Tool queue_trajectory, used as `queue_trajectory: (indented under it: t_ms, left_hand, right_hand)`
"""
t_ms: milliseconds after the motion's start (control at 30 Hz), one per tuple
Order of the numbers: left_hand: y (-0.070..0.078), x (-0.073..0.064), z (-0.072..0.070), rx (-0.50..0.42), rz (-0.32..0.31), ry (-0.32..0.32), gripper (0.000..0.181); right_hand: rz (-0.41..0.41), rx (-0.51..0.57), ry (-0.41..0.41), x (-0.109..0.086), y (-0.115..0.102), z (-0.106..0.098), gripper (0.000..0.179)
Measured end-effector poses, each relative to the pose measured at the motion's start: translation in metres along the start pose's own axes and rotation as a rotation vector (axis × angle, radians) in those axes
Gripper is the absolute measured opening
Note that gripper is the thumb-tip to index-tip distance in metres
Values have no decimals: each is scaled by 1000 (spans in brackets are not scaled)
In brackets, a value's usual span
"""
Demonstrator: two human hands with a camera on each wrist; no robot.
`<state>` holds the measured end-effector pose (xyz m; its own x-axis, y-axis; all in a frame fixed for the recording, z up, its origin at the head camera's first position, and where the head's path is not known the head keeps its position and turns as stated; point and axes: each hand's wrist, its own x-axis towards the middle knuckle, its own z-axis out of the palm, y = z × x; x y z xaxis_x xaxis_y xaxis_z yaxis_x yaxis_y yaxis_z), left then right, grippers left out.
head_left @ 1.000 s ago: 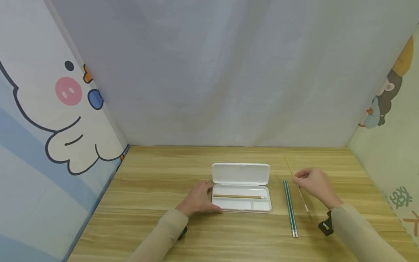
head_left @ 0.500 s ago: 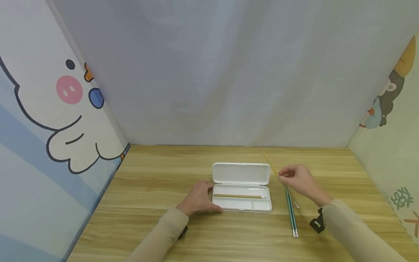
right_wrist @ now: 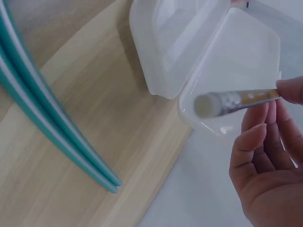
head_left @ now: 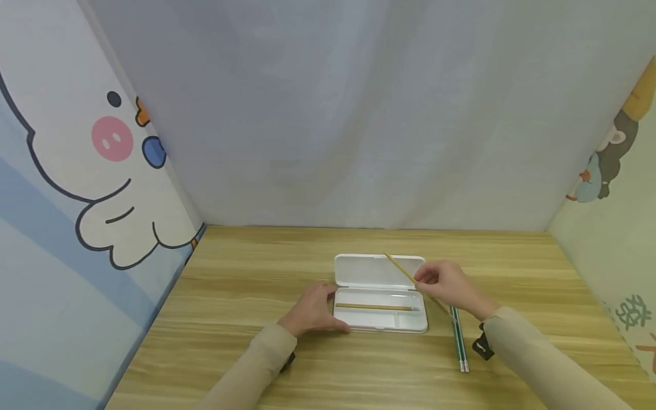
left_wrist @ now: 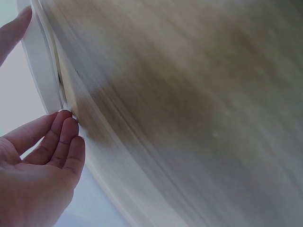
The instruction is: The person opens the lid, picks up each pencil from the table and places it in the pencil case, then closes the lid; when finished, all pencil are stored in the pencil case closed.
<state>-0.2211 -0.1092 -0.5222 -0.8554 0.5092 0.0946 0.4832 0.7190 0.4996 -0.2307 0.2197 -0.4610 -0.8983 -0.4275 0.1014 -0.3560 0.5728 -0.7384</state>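
A white pencil case [head_left: 366, 320] lies with its lid [head_left: 361, 270] raised at the back. Inside its tray rests a yellow pencil [head_left: 371, 307], eraser end to the right. My left hand [head_left: 311, 312] holds the case's left end, thumb at the front corner and fingers at the back; in the left wrist view, fingertips [left_wrist: 68, 124] lie against its edge. My right hand [head_left: 451, 287] pinches a second yellow pencil [head_left: 400, 266] by its middle, over the case's right side. Its eraser end [right_wrist: 208, 105] points at the right wrist camera.
Two green pencils [head_left: 459, 341] lie side by side on the wooden table [head_left: 246, 273], right of the case and partly beneath my right forearm and hand in the head view. A grey curtain [head_left: 307, 142] hangs behind the table, with printed panels [head_left: 102, 188] at the sides.
My right hand has moved left with the yellow pencil, from beyond the green pencils to the case's right side. My left hand has stayed on the case.
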Motion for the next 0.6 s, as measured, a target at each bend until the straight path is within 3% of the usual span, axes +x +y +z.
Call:
queue_trajectory:
  t_ms: [233,467,600]
  left_hand:
    - [0,-1,0,-11,-8,-2,79]
    - [-1,0,1,-23,0,11,78]
    - [0,0,-1,-21,-5,6,75]
  right_hand:
    - [-62,-77,-126,9,-8,8,4]
    - [-101,-163,-147,17,-8,20,4]
    - [-118,-157,-157,20,-9,24,4]
